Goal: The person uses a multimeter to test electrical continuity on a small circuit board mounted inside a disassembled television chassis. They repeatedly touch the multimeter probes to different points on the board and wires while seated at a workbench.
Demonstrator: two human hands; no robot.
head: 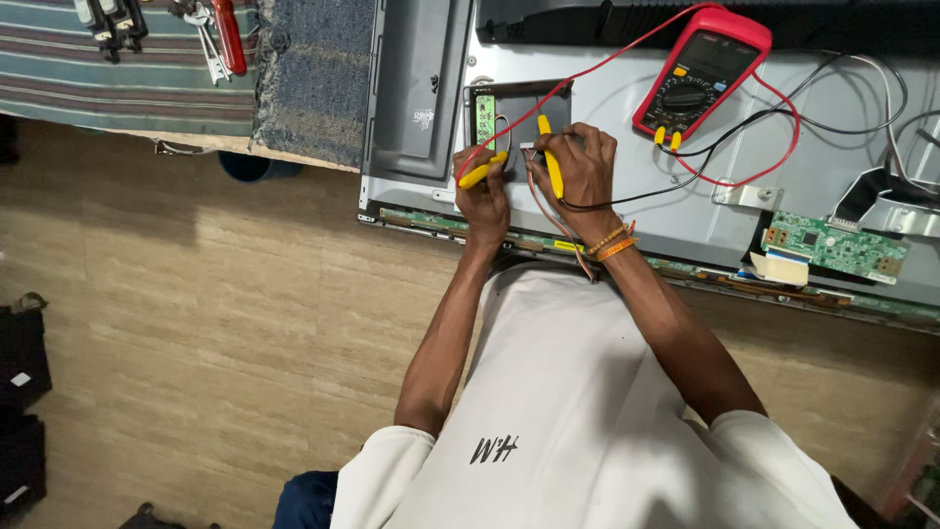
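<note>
Hands together at upper centre: I see my left hand [482, 196] clamped on a yellow-handled probe [482, 172], right hand [585, 168] gripping another yellow probe [550, 167], beside a small green circuit board [486, 116]; red multimeter [701, 71] upper right.

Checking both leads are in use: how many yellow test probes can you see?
2. One yellow probe is in the left hand, with the red lead. The other yellow probe is in the right hand, with the black lead. Both tips meet the dark panel.

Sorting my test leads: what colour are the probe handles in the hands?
Yellow, both probe handles, seen in the head view.
</note>
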